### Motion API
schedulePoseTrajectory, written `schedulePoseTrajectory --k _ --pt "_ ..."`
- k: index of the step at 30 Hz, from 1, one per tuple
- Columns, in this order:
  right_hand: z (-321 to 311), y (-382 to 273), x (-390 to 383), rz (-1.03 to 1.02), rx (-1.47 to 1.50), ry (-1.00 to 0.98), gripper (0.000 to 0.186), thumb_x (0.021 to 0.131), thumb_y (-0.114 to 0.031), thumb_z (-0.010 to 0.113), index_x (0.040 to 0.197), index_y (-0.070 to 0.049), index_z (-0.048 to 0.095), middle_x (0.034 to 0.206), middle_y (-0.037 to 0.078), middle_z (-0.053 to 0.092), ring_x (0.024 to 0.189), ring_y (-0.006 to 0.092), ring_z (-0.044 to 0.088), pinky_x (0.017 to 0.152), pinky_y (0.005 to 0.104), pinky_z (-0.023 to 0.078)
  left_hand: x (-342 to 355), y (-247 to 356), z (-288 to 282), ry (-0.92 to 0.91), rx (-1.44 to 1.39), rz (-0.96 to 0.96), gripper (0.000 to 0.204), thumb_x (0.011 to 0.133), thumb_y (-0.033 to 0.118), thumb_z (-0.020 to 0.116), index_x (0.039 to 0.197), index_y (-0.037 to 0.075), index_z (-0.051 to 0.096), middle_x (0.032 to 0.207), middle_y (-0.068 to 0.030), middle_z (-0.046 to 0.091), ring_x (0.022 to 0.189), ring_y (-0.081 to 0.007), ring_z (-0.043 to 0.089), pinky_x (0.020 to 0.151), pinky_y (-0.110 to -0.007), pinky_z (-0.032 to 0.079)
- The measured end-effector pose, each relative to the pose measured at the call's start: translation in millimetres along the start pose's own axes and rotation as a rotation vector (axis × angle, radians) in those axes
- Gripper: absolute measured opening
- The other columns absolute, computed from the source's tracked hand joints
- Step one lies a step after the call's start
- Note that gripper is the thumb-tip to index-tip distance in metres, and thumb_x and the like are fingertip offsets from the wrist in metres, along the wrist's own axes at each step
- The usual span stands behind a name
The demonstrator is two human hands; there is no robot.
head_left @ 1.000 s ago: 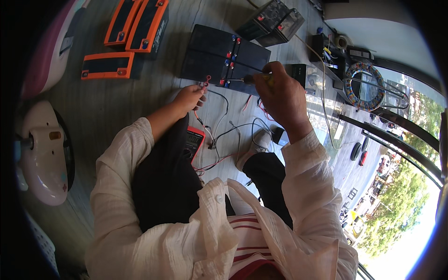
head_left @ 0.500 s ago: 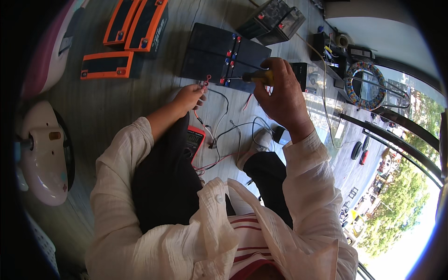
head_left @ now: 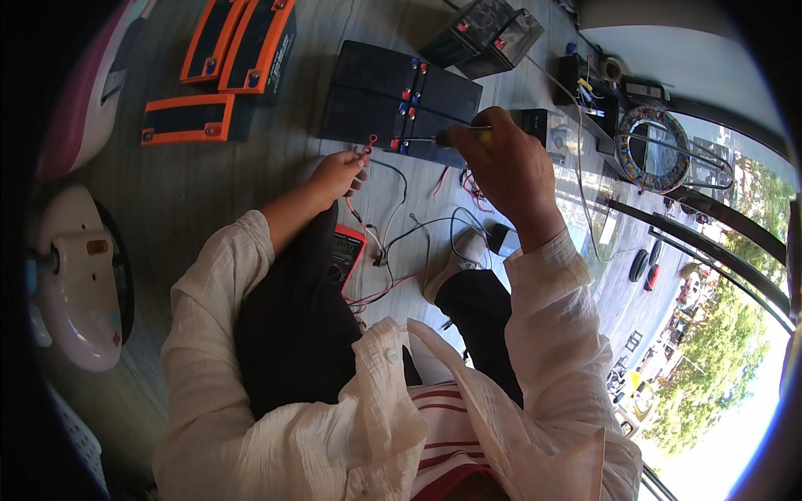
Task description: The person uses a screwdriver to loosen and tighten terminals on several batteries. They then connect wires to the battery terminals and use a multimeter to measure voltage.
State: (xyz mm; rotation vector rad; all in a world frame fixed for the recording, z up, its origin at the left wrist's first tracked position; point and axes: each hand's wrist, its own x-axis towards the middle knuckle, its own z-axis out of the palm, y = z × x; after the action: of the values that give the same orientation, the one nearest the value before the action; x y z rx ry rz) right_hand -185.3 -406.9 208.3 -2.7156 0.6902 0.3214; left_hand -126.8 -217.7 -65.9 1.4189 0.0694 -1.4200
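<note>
A block of black batteries (head_left: 364, 98) lies on the floor ahead of me, with red and blue terminals along its middle. My right hand (head_left: 520, 167) is closed around the handle of a screwdriver (head_left: 447, 136). Its shaft points left, and the tip is at a terminal near the block's closest edge. At that same edge, my left hand (head_left: 338, 175) pinches a small red piece with ring-shaped ends (head_left: 369, 145). Whether it touches the battery I cannot tell. By my left knee, partly covered by my trouser leg, is a red multimeter (head_left: 349, 250).
Orange-and-black batteries (head_left: 187, 119) stand at the far left, and more dark batteries (head_left: 493, 37) at the back. Loose wires (head_left: 407, 225) trail over the floor between my legs. A patterned ring (head_left: 654, 150) is at the right, and a pale ride-on vehicle part (head_left: 79, 275) at the left.
My right hand has turned and shifted slightly right on the screwdriver, hiding more of its handle. The tip stays at the terminal. My left hand holds almost still.
</note>
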Motion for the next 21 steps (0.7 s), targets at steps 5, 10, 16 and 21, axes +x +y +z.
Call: schedulePoseTrajectory --k 5,10,16,21 --pt "16 20 5 -0.485 -0.04 0.331 0.035 0.088 -0.034 0.069 0.102 -0.005 0.055 0.08 0.017 0.069 0.07 0.0343 0.07 0.06 0.04 0.055 2 1 2 -0.018 0.005 0.005 0.023 0.102 0.029 0.05 0.112 0.013 0.064 0.086 0.0016 0.062 0.07 -0.0093 0.056 0.061 -0.026 0.047" --pt "6 4 -2 -0.109 0.058 0.066 0.031 0.087 -0.026 0.07 0.102 -0.003 0.054 0.082 0.017 0.068 0.07 0.0335 0.069 0.061 0.0404 0.055 1 -2 2 -0.056 -0.097 -0.021 0.023 0.103 0.025 0.049 0.112 0.012 0.064 0.084 0.0017 0.061 0.073 -0.0102 0.06 0.066 -0.028 0.051" --pt "14 18 -1 -0.34 0.012 0.247 0.034 0.088 -0.033 0.068 0.099 -0.004 0.054 0.074 0.016 0.068 0.064 0.0327 0.069 0.058 0.0415 0.054 4 -1 5 -0.08 -0.087 0.004 0.023 0.103 0.025 0.048 0.11 0.01 0.064 0.083 0.0022 0.061 0.075 -0.0095 0.06 0.066 -0.027 0.051" --pt "3 5 -6 -0.121 0.003 0.037 0.032 0.086 -0.027 0.07 0.1 -0.004 0.054 0.077 0.016 0.067 0.071 0.0325 0.069 0.062 0.0413 0.054 1 4 7 -0.037 0.035 0.03 0.023 0.102 0.028 0.05 0.107 0.011 0.064 0.084 0.0019 0.063 0.074 -0.0082 0.058 0.062 -0.025 0.046"
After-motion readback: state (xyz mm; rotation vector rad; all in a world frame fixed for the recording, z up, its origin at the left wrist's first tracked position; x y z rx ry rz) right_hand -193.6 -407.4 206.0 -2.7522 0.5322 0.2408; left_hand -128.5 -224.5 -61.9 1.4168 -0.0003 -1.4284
